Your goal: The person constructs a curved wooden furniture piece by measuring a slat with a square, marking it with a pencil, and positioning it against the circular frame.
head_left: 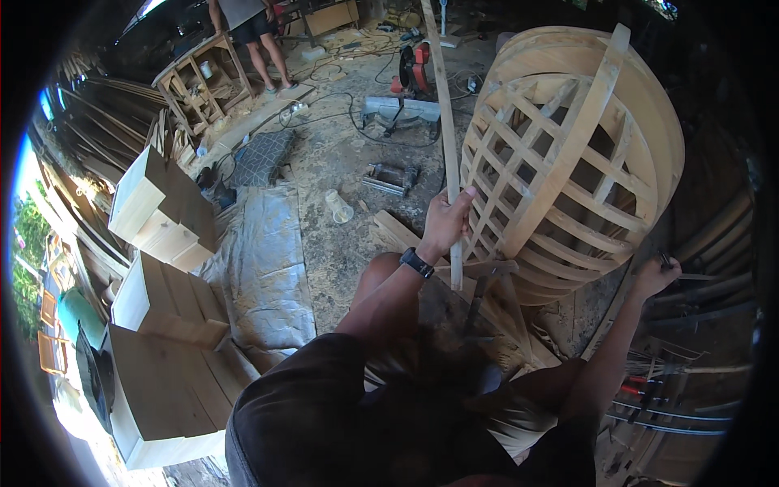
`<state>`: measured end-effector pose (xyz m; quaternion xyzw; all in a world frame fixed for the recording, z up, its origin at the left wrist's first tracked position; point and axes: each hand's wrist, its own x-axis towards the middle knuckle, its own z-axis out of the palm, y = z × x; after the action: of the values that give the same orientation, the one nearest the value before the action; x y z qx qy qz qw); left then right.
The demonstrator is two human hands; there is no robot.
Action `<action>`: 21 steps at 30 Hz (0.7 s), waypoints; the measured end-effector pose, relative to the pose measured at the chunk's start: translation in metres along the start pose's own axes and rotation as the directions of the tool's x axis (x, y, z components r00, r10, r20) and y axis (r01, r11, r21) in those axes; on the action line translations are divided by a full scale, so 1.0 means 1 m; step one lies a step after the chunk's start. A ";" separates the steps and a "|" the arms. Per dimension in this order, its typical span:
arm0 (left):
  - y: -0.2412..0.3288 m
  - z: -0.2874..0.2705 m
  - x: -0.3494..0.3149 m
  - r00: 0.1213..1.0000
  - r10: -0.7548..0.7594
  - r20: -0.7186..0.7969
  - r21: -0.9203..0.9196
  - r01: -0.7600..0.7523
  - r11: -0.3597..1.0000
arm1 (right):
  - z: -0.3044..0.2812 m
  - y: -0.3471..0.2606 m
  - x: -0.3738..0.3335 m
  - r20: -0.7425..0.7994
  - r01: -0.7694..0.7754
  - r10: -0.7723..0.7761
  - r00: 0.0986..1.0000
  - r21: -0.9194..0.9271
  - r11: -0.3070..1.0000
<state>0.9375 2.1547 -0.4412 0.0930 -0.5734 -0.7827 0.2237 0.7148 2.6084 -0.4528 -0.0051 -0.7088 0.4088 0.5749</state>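
My left hand (446,223), with a dark watch on its wrist, is closed round a long, narrow wooden strip (445,105). The strip stands nearly upright beside a large rounded wooden lattice frame (560,174). A wide curved slat (580,134) crosses the front of the frame. Off to the right, past the frame's lower side, my right hand (654,278) is closed on a small dark pen-like thing (665,260); its exact kind is too small to tell. A wooden support with a dark metal piece (479,296) sits below my left hand, near my knees.
Box-shaped wooden pieces (174,365) stand at the left beside a silvery sheet (268,268). A plastic cup (338,207), a metal tool (391,178), cords and a red-and-black machine (412,69) lie ahead. Another person (264,45) stands near a wooden frame (207,85). Timber (714,235) lines the right.
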 end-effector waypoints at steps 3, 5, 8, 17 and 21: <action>-0.006 -0.001 0.004 1.000 -0.010 -0.014 0.005 0.010 1.000 | 0.001 -0.002 0.002 -0.002 0.004 -0.004 1.000 -0.032 0.999; -0.006 -0.005 0.002 0.999 -0.017 -0.038 0.033 0.018 0.999 | 0.000 -0.023 -0.007 0.005 -0.009 0.009 1.000 -0.054 0.999; -0.007 -0.004 0.004 0.998 -0.045 -0.049 0.031 0.047 0.998 | -0.001 -0.045 -0.006 0.001 -0.057 0.058 0.998 0.086 0.995; -0.013 -0.005 0.007 0.997 -0.074 -0.022 0.034 0.075 0.997 | -0.005 -0.065 -0.007 0.026 -0.154 0.152 0.988 0.125 0.980; -0.010 0.001 0.003 0.996 -0.079 -0.035 0.046 0.080 0.996 | -0.006 -0.068 -0.008 0.027 -0.156 0.154 0.988 0.138 0.978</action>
<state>0.9323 2.1567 -0.4503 0.1338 -0.5840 -0.7754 0.1994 0.7539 2.5622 -0.4197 -0.0167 -0.6805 0.5011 0.5343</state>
